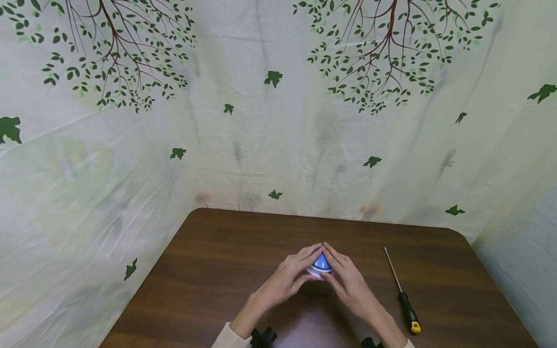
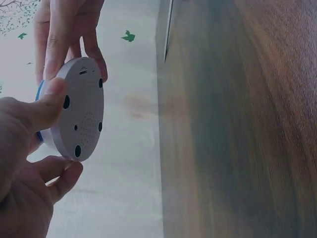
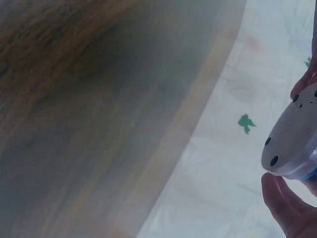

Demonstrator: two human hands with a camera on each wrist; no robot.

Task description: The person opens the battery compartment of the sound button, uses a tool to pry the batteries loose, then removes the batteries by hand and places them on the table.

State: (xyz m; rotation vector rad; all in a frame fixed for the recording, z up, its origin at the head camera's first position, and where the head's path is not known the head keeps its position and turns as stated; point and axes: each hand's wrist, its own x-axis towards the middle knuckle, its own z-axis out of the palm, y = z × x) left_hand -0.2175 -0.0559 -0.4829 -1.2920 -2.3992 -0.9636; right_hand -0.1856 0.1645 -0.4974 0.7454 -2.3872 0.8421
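A round device with a white base and a blue domed top (image 1: 321, 263) is held between both hands above the table. My left hand (image 1: 287, 276) grips its left side and my right hand (image 1: 351, 284) its right, their fingertips nearly meeting over the dome. The left wrist view shows the white underside (image 2: 84, 111) with several dark round feet, a patch of tiny holes and a small slot. There, my left thumb (image 2: 49, 101) lies against the base's edge. In the right wrist view the device (image 3: 292, 136) is cut off by the frame's edge.
To the right, a screwdriver (image 1: 406, 307) with a black and yellow handle lies on the brown wooden table (image 1: 209, 299), its tip pointing away. Pale cloth (image 1: 243, 121) printed with branches and green leaves hangs behind and beside the table.
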